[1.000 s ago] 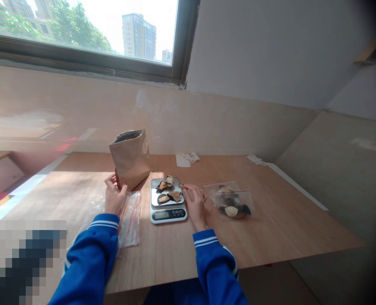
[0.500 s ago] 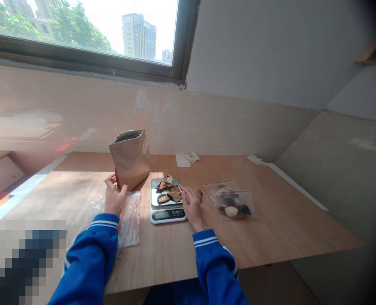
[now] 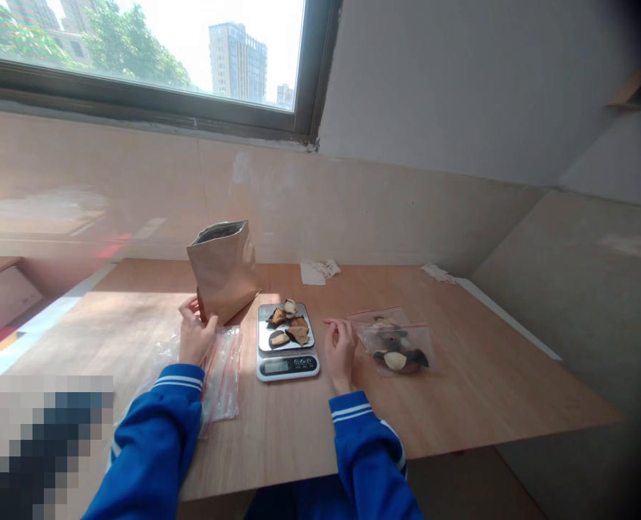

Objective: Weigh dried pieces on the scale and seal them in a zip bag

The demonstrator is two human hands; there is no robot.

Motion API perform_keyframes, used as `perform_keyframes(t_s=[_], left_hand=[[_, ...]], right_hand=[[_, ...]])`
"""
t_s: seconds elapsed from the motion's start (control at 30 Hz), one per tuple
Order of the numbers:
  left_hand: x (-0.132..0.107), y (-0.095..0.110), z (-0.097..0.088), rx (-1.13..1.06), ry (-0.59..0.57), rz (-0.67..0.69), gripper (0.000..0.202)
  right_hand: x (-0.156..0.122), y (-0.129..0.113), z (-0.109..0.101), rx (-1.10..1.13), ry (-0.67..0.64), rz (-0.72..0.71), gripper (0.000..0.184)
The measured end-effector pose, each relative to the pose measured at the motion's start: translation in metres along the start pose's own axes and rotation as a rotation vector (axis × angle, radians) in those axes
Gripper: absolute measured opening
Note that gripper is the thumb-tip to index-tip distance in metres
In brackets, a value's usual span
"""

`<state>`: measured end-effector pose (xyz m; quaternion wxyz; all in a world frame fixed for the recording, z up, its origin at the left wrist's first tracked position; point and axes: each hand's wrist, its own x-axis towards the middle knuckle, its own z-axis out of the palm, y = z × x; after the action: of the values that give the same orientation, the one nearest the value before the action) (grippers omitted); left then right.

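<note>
Left hand (image 3: 195,336) grasping pouch (image 3: 224,271) | right hand (image 3: 341,348) withdrawn from scale (image 3: 286,352), grip unclear

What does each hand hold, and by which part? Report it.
Left hand grips the brown stand-up pouch at its lower left edge. Right hand, fingers curled beside the scale: cannot tell if it holds anything.

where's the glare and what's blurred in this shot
Head view: the window is blown out, sun washes the table at left, a pixelated block covers the lower left, the right edge darkens, the scale readout is too small to read.
</note>
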<state>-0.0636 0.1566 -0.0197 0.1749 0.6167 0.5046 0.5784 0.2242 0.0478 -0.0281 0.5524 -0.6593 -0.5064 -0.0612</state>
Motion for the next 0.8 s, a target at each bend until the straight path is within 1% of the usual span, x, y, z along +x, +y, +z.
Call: perform_keyframes(t_s=[0.2,0.33,0.47,0.6,0.67,0.73,0.8], left_hand=[[0.000,-0.001,0.000,0.022,0.007,0.003,0.049],[0.000,-0.002,0.000,0.028,0.002,0.014,0.050],[0.000,-0.002,0.000,0.008,0.004,0.019,0.051],[0.000,-0.004,0.000,0.023,0.006,0.020,0.050],[0.000,-0.004,0.000,0.044,0.007,0.016,0.050],[0.000,-0.004,0.000,0.054,0.008,0.012,0.050],[0.000,-0.003,0.000,0.050,0.008,0.010,0.050]], right_hand=[[0.000,-0.003,0.000,0.011,-0.021,-0.010,0.027],[-0.001,-0.004,0.001,0.012,-0.035,-0.044,0.028],[-0.004,-0.006,0.003,0.005,-0.125,-0.116,0.028],[-0.007,-0.011,0.003,-0.024,-0.216,-0.178,0.023],[-0.008,-0.012,0.004,-0.040,-0.258,-0.203,0.028],[-0.009,-0.013,0.004,-0.048,-0.286,-0.222,0.030],[-0.009,-0.014,0.004,-0.050,-0.287,-0.233,0.028]])
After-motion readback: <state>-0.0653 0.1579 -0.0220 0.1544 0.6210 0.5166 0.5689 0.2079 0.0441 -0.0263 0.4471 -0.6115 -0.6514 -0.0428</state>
